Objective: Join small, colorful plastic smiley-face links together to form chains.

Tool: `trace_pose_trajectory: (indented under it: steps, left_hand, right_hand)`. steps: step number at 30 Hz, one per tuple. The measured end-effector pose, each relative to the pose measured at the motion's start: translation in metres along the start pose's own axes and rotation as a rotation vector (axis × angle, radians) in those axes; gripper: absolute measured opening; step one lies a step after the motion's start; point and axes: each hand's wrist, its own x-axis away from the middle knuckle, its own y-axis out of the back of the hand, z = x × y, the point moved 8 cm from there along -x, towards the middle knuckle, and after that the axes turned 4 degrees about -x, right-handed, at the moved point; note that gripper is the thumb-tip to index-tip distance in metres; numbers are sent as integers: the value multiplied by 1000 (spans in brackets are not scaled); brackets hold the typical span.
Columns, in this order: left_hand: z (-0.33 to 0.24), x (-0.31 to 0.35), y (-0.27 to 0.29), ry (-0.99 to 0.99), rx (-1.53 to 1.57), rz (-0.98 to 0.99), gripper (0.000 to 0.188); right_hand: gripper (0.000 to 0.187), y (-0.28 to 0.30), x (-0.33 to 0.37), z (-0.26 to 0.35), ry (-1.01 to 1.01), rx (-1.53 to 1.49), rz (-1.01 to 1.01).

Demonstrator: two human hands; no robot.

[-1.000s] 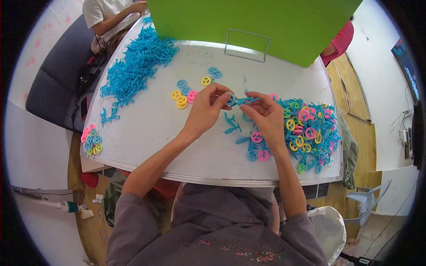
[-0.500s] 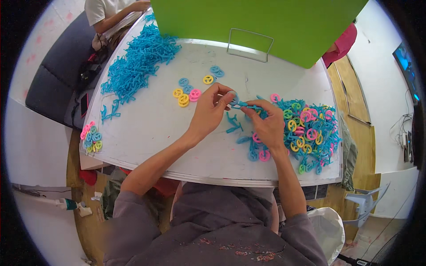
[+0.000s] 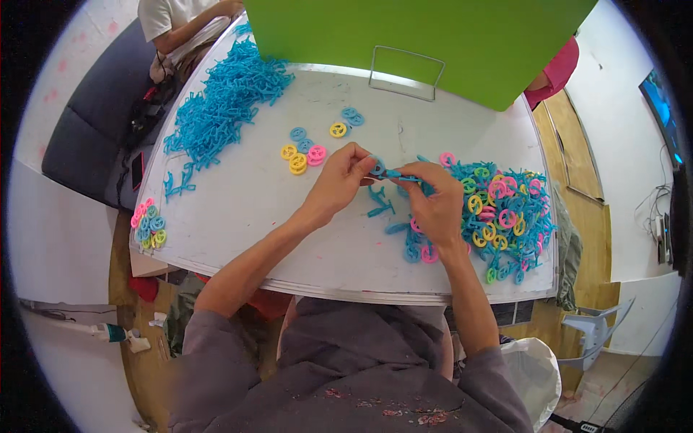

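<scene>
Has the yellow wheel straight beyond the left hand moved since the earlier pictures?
No. The yellow wheel lies in the same spot relative to the green board, with no visible shift any way.

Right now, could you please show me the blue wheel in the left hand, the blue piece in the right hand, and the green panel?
Blue wheel (image 3: 379, 167): head view, on its uncovered face.
Blue piece (image 3: 394, 174): head view, on its end nearer the wheel.
Green panel (image 3: 426, 40): head view, on its flat side.

Left hand (image 3: 336, 182) and right hand (image 3: 438, 200) pinch close together, forearms (image 3: 253, 265) angled inward.
</scene>
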Motion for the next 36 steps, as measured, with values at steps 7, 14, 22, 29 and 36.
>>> trace_pose_trajectory:
  steps: [7, 14, 22, 29, 36]
  left_hand:
    - [-2, -3, 1, -132, -177, -28, 11]
    - [5, 1, 4, -112, -108, -82, 5]
    - [10, 0, -3, -26, -19, -15, 7]
    - [5, 2, 3, -96, -212, -54, 5]
    - [17, 3, -1, 142, 99, -36, 6]
  right_hand:
    - [22, 0, 1, -1, 18, 5, 29]
    - [24, -7, 3, -8, -109, 1, 81]
    - [24, -3, 2, 10, 94, 127, 82]
    - [25, -11, 3, -7, -66, -23, 133]
    - [26, -8, 4, 8, 141, 142, 122]
